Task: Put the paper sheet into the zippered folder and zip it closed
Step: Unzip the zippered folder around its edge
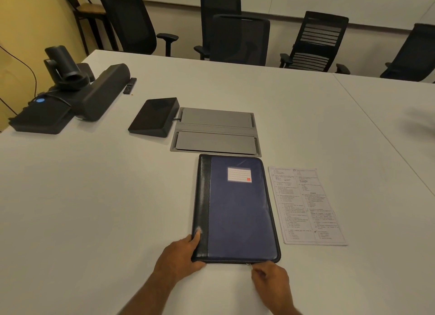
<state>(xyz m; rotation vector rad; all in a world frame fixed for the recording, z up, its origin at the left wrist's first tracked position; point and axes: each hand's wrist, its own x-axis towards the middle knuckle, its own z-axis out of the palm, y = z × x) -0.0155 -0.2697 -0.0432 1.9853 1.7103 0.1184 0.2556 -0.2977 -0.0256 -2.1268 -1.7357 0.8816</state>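
A blue zippered folder (237,208) with a black spine and a white label lies closed on the white table in front of me. My left hand (181,256) grips its near left corner, thumb on the black spine. My right hand (268,277) pinches the small metal zipper pull (248,264) at the folder's near edge. A printed paper sheet (306,206) lies flat on the table just right of the folder, not touching either hand.
A grey cable hatch (215,132) is set in the table just beyond the folder. A black tablet console (154,117), a conference camera with speaker bar (77,93) and a remote (130,85) sit at the far left. Office chairs (237,39) line the far side.
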